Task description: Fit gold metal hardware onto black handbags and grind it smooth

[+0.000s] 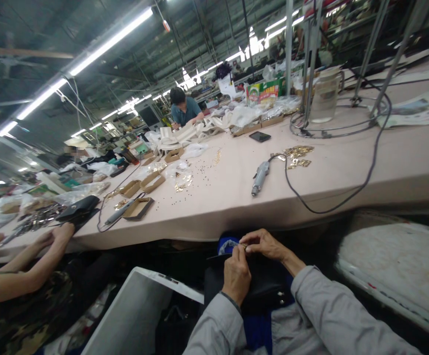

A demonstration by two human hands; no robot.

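Observation:
On my lap lies a black leather-like bag (266,281) with shiny metal studs near its lower right. My left hand (237,276) is closed above its left side, fingertips pinched together; what they hold is too small to make out. My right hand (266,245) meets it from the right, thumb and fingers pinching a small gold-coloured metal piece (244,246). The fingertips of both hands almost touch at this piece. Beyond them, on the table, rests a grey electric screwdriver (260,178) with a black cable, beside a pile of gold-coloured metal plates (297,154).
The cloth-covered table (214,207) edge runs just beyond my hands. A white bin (133,305) stands at my left, a plastic-wrapped white stool (395,266) at my right. A water jug (325,96) stands by a wire stand. A co-worker's hands (61,234) work at far left.

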